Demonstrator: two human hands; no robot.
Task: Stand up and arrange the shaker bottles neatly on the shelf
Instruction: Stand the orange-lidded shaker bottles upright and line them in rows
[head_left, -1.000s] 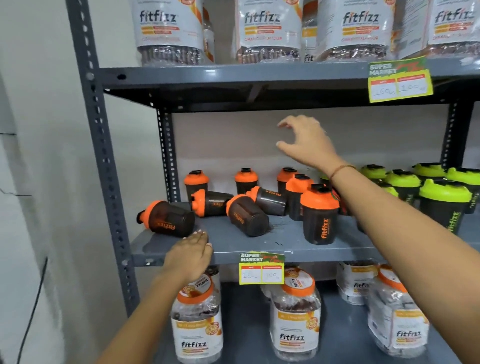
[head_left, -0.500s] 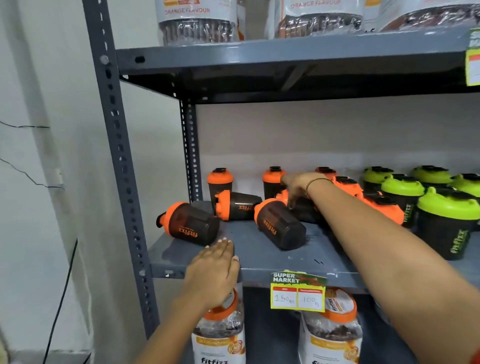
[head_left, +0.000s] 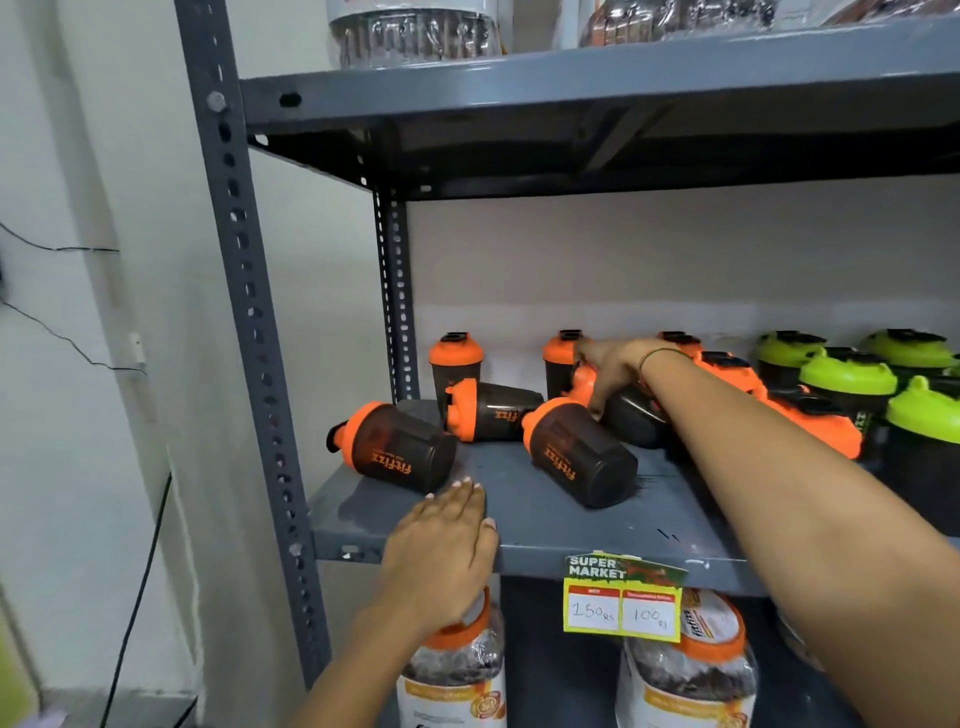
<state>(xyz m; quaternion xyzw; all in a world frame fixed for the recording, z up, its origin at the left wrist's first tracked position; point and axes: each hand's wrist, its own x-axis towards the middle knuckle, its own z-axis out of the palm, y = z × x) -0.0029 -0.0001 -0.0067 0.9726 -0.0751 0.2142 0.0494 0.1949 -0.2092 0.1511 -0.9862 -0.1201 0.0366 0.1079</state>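
Dark shaker bottles with orange lids lie toppled on the grey middle shelf (head_left: 545, 525): one at the left front (head_left: 395, 449), one behind it (head_left: 493, 410), one in the middle (head_left: 579, 454). Two orange-lidded bottles stand upright at the back (head_left: 456, 358). My right hand (head_left: 610, 366) reaches in and grips a fourth lying bottle (head_left: 631, 415) near its orange lid. My left hand (head_left: 441, 551) rests flat on the shelf's front edge, fingers together, holding nothing. More orange lids show under my right forearm.
Green-lidded shakers (head_left: 847, 374) stand upright at the right. A price tag (head_left: 621, 597) hangs from the shelf edge. Large fitfizz jars (head_left: 452, 670) fill the shelf below, more jars sit above. A slotted grey upright (head_left: 244, 291) and a wall bound the left side.
My right hand came down from mid-air into the cluster and closed on a lying orange-lidded bottle. The view moved closer and left. My left hand stayed on the shelf edge.
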